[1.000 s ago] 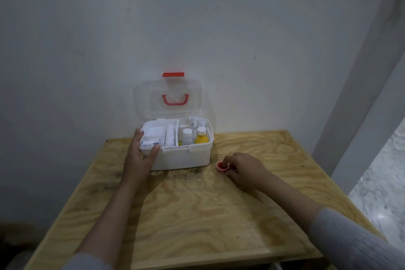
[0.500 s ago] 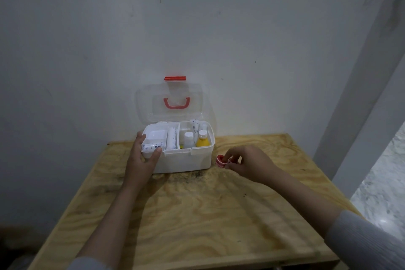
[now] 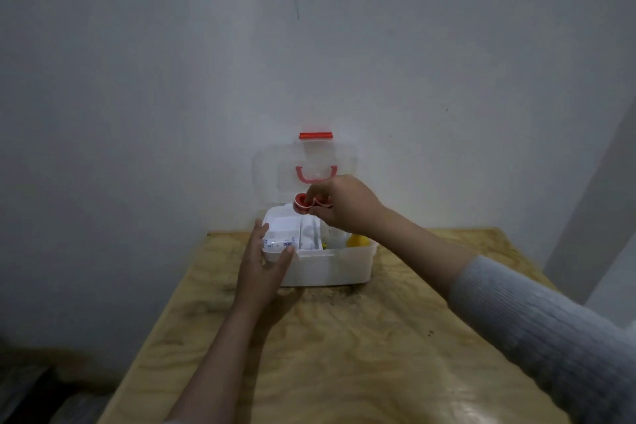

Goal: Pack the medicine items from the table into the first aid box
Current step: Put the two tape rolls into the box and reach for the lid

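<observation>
A plain room corner, likely in a home, is showing here, though the exact kind of room cannot be told. A bare plywood table [image 3: 344,348] is standing pushed against a white painted wall [image 3: 172,79] that is carrying dark drips and specks near the top. At the right, a pale pillar [image 3: 599,210] is rising beside the table's edge. A small white first aid box [image 3: 330,268] is sitting open at the back of the table, the sort kept in a household.
</observation>
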Motion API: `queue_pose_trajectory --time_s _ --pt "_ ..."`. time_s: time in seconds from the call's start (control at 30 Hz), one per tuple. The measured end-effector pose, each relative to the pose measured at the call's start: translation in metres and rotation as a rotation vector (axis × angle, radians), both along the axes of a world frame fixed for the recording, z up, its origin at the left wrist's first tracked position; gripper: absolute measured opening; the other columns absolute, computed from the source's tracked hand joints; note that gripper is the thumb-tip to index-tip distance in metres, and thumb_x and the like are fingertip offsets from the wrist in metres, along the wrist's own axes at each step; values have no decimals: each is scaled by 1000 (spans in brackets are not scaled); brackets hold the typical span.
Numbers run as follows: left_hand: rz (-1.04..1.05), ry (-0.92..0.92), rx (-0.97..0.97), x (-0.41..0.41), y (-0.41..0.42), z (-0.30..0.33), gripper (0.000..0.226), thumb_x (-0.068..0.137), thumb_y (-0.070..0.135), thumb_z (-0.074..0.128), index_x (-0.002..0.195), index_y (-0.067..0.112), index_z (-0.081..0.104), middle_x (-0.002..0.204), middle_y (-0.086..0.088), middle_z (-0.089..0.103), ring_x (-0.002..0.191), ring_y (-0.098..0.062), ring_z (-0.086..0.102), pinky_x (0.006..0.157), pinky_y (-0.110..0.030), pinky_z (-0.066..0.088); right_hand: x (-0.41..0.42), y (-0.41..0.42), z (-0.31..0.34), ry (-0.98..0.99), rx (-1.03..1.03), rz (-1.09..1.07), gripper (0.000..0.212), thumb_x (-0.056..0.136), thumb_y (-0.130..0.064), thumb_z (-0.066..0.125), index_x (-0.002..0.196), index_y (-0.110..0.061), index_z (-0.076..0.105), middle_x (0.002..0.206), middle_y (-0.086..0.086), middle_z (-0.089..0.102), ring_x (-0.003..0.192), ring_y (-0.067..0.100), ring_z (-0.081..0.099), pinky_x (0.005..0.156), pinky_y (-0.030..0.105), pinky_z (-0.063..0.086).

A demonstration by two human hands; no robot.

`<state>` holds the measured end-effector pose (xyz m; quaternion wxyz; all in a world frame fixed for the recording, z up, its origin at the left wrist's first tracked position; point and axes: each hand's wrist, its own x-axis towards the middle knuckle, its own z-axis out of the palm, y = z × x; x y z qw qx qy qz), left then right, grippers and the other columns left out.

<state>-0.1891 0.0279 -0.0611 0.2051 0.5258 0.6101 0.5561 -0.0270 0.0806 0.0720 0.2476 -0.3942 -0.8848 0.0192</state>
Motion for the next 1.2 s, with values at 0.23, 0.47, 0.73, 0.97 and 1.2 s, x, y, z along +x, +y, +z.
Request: queue_pose_trajectory --time_s 0.23,0.47,0.73,0.97,1.2 --pt "-26 -34 8 -2 1 -3 70 84 40 64 144 36 29 142 21 30 126 -2 33 88 -12 42 -66 35 -28 -242 -23 42 21 84 -26 63 102 -17 69 98 7 70 87 23 63 72 35 55" --pt "-36 -19 33 -4 4 -6 67 83 42 65 140 44 29 156 15 24 134 -5 32 101 -26 39 -72 49 -40 -305 -111 19 22 85 -23 60 105 -24 70 108 2 70 96 21 63 75 32 53" --pt "-20 -2 34 -3 4 -6 67 82 42 64 141 37 33 155 14 24 132 -8 34 97 -28 46 -44 45 -26 -129 -79 41 24 86 -16 61 109 -16 68 113 3 68 97 19 63 76 28 50" --pt "-21 -20 32 -3 4 -5 67 82 42 65 142 33 35 145 25 25 134 -6 33 103 -31 44 2 52 5 189 402 -129 29 78 -19 62 105 -9 65 104 17 62 96 34 55 67 43 53" --pt "-20 -15 -4 0 2 0 69 85 38 64 145 32 30 154 12 26 127 -6 36 88 -20 46 14 75 17 148 35 -401 60 88 -44 51 138 -14 38 142 12 43 131 33 37 107 54 31"
